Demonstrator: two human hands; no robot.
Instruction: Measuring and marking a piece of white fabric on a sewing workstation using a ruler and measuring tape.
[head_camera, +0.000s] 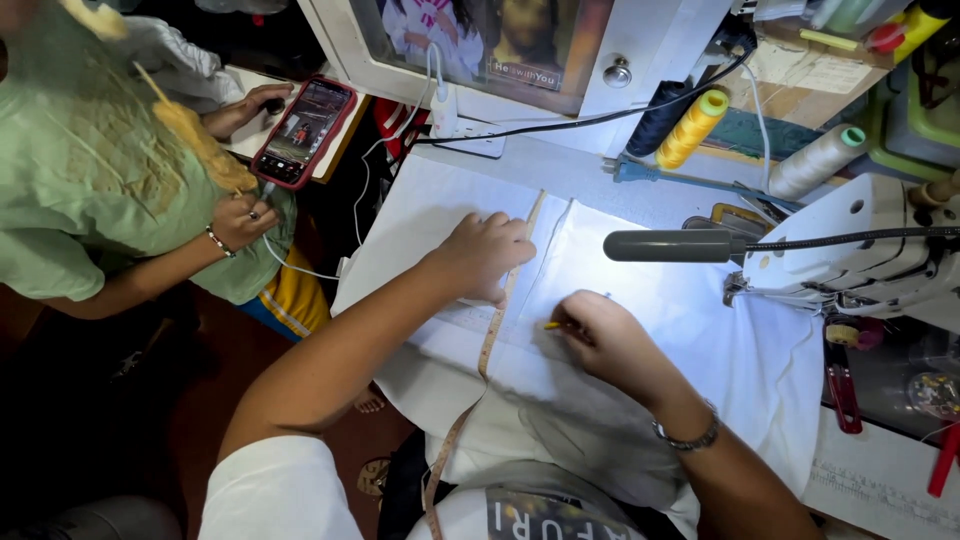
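My left hand (487, 252) presses flat on a beige tape measure (497, 325) that runs down across white fabric (640, 300) spread on the sewing table. My right hand (600, 335), with a metal bracelet on its wrist, pinches a small yellow marker (552, 325) whose tip touches the fabric just right of the tape. The tape's lower end trails off the table toward my lap.
A white sewing machine (860, 250) with a grey lamp (670, 245) stands at the right. Thread cones, yellow (692, 128), dark blue (657, 117) and cream (815, 160), lie behind. Red scissors (843, 390) rest at right. A person in green at left holds a red-cased phone (303, 130).
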